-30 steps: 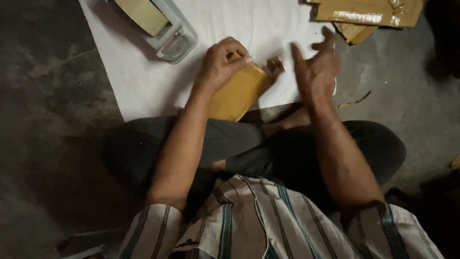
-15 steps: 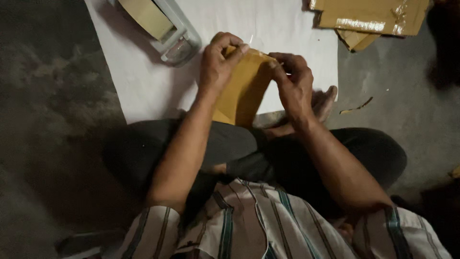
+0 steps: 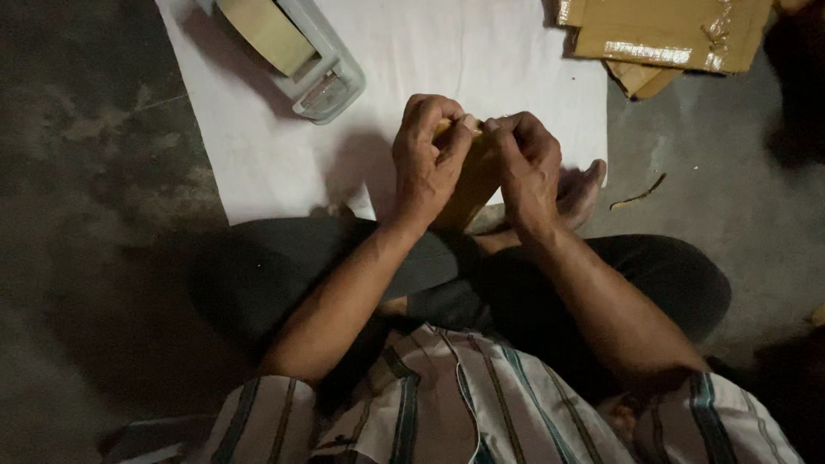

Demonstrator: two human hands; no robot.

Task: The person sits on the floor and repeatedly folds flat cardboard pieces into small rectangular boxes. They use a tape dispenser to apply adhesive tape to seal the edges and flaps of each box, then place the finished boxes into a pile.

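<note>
White paper sheet [image 3: 412, 94] — both hands grip brown envelope [image 3: 468, 185].

Matt brown paper envelope [image 3: 468, 185]

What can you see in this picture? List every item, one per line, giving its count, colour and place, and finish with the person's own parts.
brown envelope: one, yellow-brown, held up between both hands over the lap
white sheet: one, white, spread on the floor ahead of the person
tape dispenser: one, pale grey with a tan tape roll, top left of the sheet
cardboard pieces: a few, brown with shiny tape strips, top right corner
paper strip: one, brown, on the floor right of the sheet
concrete floor: grey, all around
foot: one, bare, beside the sheet's right edge
left hand: pinching the envelope's top edge
right hand: pinching the same edge
</note>
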